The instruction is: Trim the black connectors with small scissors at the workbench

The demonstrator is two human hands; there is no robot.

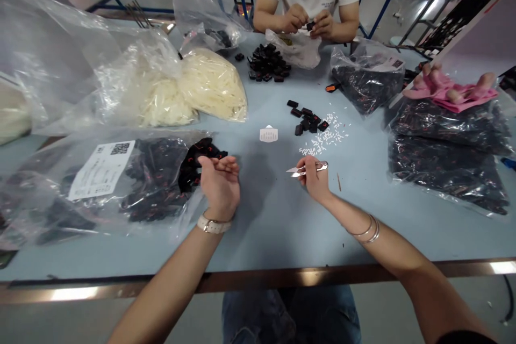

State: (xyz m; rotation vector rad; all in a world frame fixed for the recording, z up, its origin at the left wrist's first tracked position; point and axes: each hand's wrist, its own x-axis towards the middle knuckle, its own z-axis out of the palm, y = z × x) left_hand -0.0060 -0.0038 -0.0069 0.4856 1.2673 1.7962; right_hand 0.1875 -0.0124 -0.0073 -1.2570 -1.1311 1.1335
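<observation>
My left hand (220, 183) rests at the mouth of a clear plastic bag (121, 183) full of small black parts with red marks. Its fingers curl inward beside the spilled black parts (197, 161); whether they hold one I cannot make out. My right hand (314, 177) is closed on small metal thread snips (308, 169), blades pointing left. Ahead of it lie a few loose black parts (308, 118), a scatter of small white bits (324, 140) and a small white plastic piece (269, 134).
Bags of white strips (189, 88) sit at the back left, and bags of black parts (447, 156) at the right with pink gloves (451, 88) on top. Across the table a person's hands (308, 21) work on a black part, near a black pile (268, 62).
</observation>
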